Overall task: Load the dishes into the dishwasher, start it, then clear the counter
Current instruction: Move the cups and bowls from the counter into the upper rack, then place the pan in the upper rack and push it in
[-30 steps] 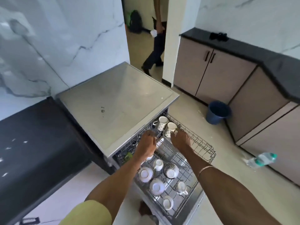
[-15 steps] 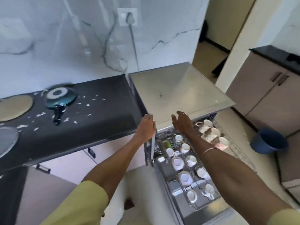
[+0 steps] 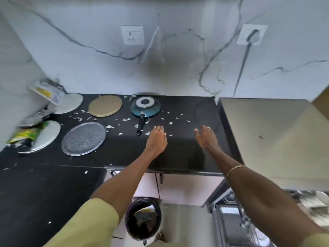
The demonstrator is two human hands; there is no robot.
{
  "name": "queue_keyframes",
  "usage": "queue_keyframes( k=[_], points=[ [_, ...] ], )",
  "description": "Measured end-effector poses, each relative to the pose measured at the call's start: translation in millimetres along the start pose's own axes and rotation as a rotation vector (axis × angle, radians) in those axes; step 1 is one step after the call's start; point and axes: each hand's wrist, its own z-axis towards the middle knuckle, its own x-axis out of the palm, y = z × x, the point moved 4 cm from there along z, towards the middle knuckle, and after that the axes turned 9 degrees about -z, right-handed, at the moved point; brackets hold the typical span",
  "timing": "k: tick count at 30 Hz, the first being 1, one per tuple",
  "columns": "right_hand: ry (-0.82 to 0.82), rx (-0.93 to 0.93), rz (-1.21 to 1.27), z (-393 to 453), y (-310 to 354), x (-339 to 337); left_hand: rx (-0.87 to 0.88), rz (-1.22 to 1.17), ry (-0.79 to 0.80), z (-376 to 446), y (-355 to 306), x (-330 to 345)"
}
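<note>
Black counter carries pan, 4 plates, white scraps.

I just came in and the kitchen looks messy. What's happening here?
A person is reaching both hands out over the black counter. The left hand and right hand are open and hold nothing. An upside-down blue pan, a few round plates and white scraps sit on the counter. The dishwasher rack at lower right is pulled out.
</note>
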Motion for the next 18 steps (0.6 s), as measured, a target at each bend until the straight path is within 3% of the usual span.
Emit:
queue_keyframes(
  k=[6,12,18],
  points=[
    [0.087,-0.06,0.011,42.0,65.7,41.9,-0.136,0.012,-0.136,20.7,71.1,-36.8],
    [0.132,-0.092,-0.001,83.5,95.6,61.6,-0.306,0.027,-0.08,50.7,112.6,-37.3],
    [0.169,-0.101,-0.003,139.7,101.3,71.8,-0.367,0.057,-0.059,103.1,133.2,-20.0]
  ],
)
